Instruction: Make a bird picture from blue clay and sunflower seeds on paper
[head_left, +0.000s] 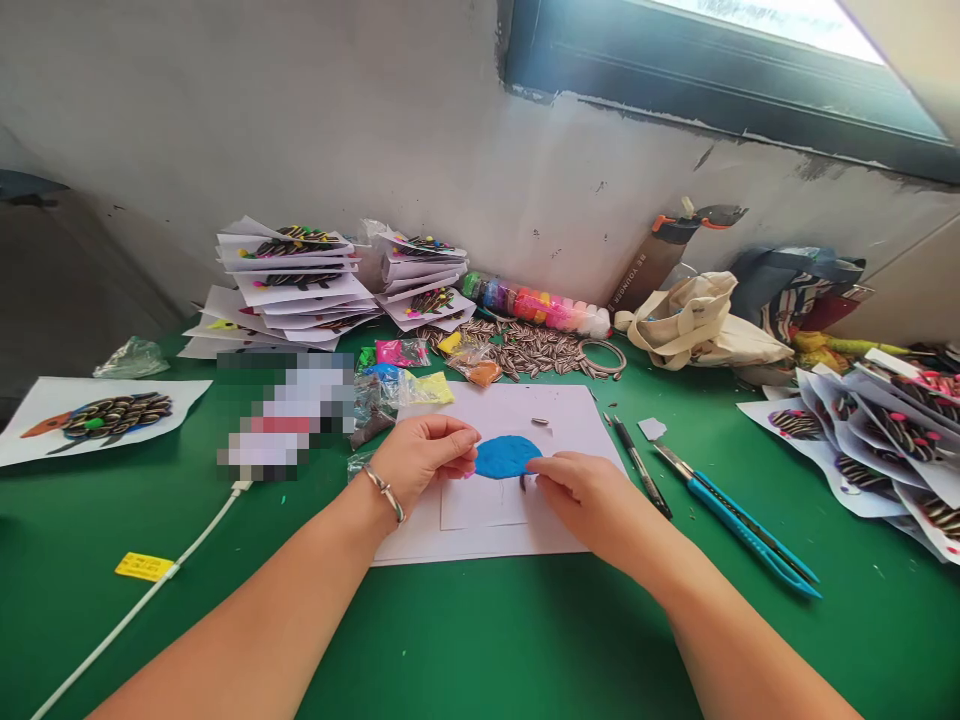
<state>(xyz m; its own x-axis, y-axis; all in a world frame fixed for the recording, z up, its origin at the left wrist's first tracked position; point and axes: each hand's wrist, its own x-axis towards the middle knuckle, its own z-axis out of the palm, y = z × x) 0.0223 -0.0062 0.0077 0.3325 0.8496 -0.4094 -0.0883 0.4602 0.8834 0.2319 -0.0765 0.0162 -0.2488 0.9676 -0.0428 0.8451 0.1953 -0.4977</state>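
Observation:
A flat oval of blue modelling clay (508, 457) is between my hands, over a small paper sheet (480, 507). My left hand (429, 452) is closed in a pinch at the clay's left edge, and a speck of pink shows under its fingertips. On the opposite edge, my right hand (581, 492) has its thumb and finger closed on the blue clay, the other fingers curled under. A small dark piece (523, 482) shows below the clay near my right fingertips. Beneath lies a larger white sheet (420, 535), with one sunflower seed (539, 421) on top.
Right of the sheet lie a black pen (643, 466) and blue tweezers (739, 520). Behind are clay packets (401, 353), a seed pile (525, 350) and a tape ring (602, 358). Stacks of seed pictures (289, 290) stand back left. A white cable (139, 610) crosses the left.

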